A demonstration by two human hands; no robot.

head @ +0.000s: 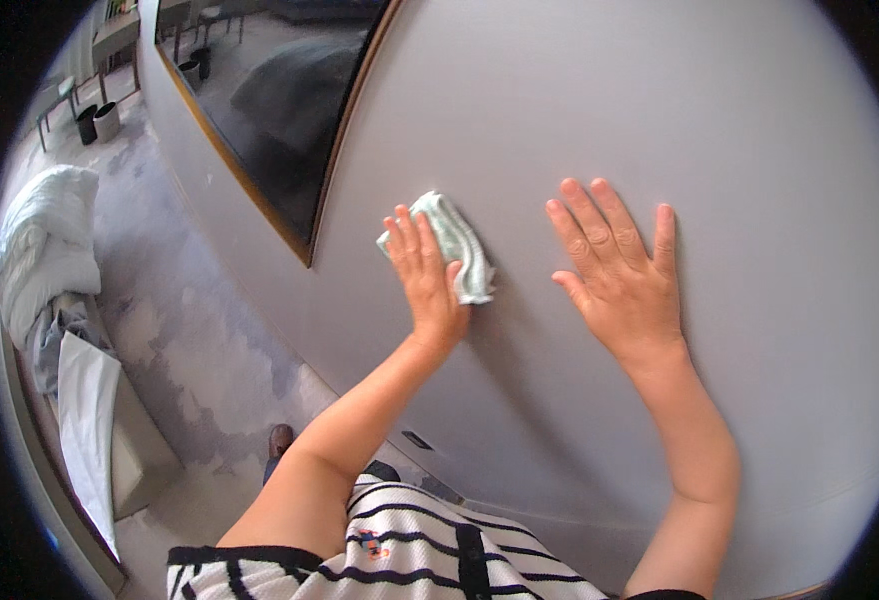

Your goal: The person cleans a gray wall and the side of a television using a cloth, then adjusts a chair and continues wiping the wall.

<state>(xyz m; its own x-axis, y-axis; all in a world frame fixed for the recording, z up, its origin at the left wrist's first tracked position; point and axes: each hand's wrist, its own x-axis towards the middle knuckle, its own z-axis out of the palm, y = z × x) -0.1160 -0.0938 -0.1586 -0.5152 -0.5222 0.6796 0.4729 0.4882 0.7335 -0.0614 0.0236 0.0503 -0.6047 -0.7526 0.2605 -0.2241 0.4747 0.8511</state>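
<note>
My left hand (428,281) presses a folded pale green and white cloth (458,244) flat against a light grey wall (769,150). The cloth sticks out above the fingers and to the right of the thumb. To the right, my right hand (619,270) lies palm down on the same wall with its fingers spread, and nothing shows in it. Up and to the left of the cloth, a dark glossy screen or panel (282,112) with a brown and gold-coloured frame hangs on the wall, its lower corner near my left hand.
A patterned carpet (176,300) runs along the wall. At the far left stand a bench (139,450) with white bedding (56,232), two bins (106,120), a stool (56,101) and a desk (116,37). A dark wall socket or plate (416,440) sits low on the wall.
</note>
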